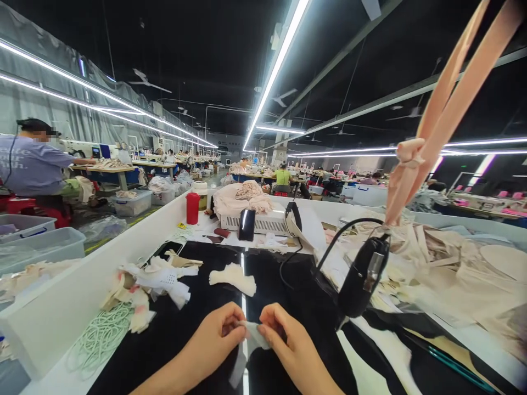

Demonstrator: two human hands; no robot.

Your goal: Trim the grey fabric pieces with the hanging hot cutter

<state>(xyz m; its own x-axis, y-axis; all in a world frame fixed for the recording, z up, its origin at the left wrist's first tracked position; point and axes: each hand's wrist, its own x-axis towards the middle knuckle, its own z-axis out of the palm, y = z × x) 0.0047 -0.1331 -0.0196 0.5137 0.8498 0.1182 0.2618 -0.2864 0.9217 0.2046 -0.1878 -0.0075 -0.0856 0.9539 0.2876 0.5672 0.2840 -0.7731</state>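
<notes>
Both my hands meet over the glossy black tabletop (304,285), low in the middle of the view. Between the thumb and fingers of my left hand (222,332) is one end of a thin whitish fabric strip (250,343). My right hand (284,334) pinches the same strip a short way to the right. A loose tail of it hangs down below my left thumb. Just beyond my hands lies a cream fabric piece (233,278), flat and narrower in its middle.
Fabric scraps (164,277) and a tangle of pale green cord (101,334) lie left. A black handheld electric tool (364,274) hangs from peach straps (444,104) at right, before heaped beige fabric (448,263). A phone (246,225) and red container (192,208) stand behind. A person (35,164) sits far left.
</notes>
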